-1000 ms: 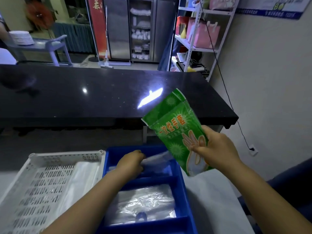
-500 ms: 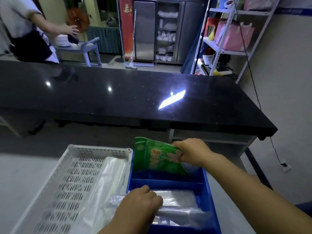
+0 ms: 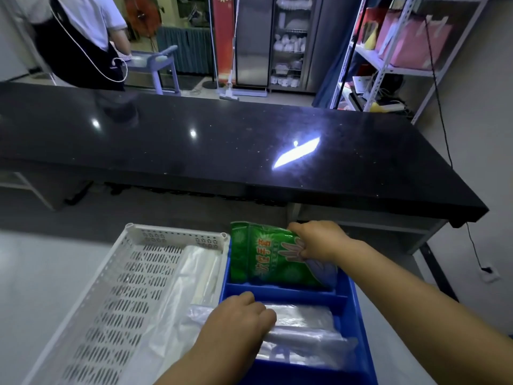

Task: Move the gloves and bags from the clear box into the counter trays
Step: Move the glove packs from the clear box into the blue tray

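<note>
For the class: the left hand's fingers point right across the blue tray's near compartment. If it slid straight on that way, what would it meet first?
Probably the clear plastic bags that the left hand already touches, then the blue tray side wall; depth is unclear.

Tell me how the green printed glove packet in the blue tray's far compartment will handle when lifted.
The green printed glove packet is probably floppy: its film wrinkles under the right hand. It likely feels light, being a thin flat pouch. Its glossy surface may slip, so a pinch seems wise.
</note>
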Available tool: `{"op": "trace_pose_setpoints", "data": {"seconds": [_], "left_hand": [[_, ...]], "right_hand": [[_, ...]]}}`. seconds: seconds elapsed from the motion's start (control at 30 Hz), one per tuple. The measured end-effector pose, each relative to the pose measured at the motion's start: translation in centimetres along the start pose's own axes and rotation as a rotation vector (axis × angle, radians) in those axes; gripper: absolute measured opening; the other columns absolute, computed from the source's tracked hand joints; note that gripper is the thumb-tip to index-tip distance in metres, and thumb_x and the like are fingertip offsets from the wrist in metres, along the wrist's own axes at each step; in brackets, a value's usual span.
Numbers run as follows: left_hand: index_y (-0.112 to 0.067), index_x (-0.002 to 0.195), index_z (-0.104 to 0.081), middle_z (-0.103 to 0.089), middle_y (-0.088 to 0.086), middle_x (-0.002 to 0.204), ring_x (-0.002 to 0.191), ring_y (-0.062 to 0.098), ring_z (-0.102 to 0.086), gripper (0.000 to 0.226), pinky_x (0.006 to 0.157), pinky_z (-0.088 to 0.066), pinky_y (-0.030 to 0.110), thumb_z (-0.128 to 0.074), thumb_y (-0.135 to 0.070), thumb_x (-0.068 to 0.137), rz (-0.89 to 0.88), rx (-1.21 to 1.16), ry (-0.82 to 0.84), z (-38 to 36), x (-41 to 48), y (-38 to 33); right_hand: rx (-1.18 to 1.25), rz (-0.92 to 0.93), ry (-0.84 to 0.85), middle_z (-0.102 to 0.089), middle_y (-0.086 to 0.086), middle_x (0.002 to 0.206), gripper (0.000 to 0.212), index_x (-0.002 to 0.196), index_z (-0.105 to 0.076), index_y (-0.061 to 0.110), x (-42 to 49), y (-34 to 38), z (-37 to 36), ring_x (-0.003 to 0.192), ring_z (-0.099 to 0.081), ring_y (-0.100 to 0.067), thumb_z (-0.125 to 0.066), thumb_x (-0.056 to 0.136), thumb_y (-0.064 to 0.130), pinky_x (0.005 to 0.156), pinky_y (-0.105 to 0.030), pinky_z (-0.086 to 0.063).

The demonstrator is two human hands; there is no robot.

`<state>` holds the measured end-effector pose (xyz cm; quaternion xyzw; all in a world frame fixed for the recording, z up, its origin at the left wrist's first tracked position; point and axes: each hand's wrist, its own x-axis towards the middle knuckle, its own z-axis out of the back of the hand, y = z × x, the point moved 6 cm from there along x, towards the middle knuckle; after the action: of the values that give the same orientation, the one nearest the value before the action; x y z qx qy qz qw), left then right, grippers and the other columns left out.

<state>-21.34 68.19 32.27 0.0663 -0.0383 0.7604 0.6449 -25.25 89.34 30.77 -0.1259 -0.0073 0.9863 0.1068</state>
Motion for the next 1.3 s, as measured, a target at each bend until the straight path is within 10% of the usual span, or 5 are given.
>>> {"op": "trace_pose_setpoints", "data": {"seconds": [0.2,0.63,0.87,1.17,1.3], "left_hand": [[-0.02,0.049,-0.052,-0.056,-0.006,0.046,0.047,0.016,-0.052,0.034,0.036,-0.033,0.021,-0.078,-0.014,0.029,0.107,-0.018,-0.014,0.0,3.7,2.4],[-0.019,0.114,-0.051,-0.065,0.009,0.11,0.101,0.032,-0.055,0.036,0.079,-0.043,0.038,-0.055,-0.018,0.077,0.22,-0.143,0.143,-5.8,9.9,4.8],[-0.018,0.088,-0.058,-0.067,0.006,0.092,0.085,0.029,-0.059,0.011,0.061,-0.038,0.031,-0.051,-0.014,0.08,0.294,-0.264,0.291,-7.8,8.7,6.5],[-0.024,0.056,-0.039,-0.044,-0.005,0.06,0.069,0.022,-0.047,0.033,0.053,-0.028,0.027,-0.061,-0.019,0.08,0.311,-0.421,0.421,-8.9,9.4,6.7],[-0.029,0.086,-0.061,-0.064,-0.006,0.085,0.084,0.021,-0.058,0.008,0.06,-0.035,0.026,-0.062,-0.024,0.079,0.31,-0.373,0.382,-7.8,8.6,7.5]], "right_hand": [[0.361,0.02,-0.496,-0.069,0.001,0.11,0.037,0.115,-0.062,0.024,-6.0,1.0,4.1,0.1,-0.06,-0.02,-0.057,0.085,0.044,0.077,-0.034,-0.045],[0.192,-0.182,-0.247,-0.068,-0.009,0.105,0.029,0.107,-0.063,0.023,-7.1,-0.8,-4.9,0.09,-0.06,-0.033,-0.05,0.082,0.016,0.07,-0.036,-0.047],[0.295,-0.131,0.028,-0.06,-0.009,0.113,0.007,0.082,-0.051,0.022,-5.6,-0.1,-6.6,0.089,-0.057,-0.03,-0.055,0.084,0.016,0.06,-0.031,-0.037],[0.192,-0.105,-0.167,-0.066,-0.007,0.117,0.036,0.122,-0.056,0.027,-6.5,-0.3,-4.5,0.098,-0.062,-0.031,-0.053,0.087,0.019,0.072,-0.038,-0.051],[0.364,-0.04,-0.103,-0.036,0.002,0.149,0.019,0.102,-0.062,0.029,-5.9,1.3,-6.6,0.137,-0.025,-0.02,-0.047,0.091,0.034,0.085,-0.037,-0.038]]}}
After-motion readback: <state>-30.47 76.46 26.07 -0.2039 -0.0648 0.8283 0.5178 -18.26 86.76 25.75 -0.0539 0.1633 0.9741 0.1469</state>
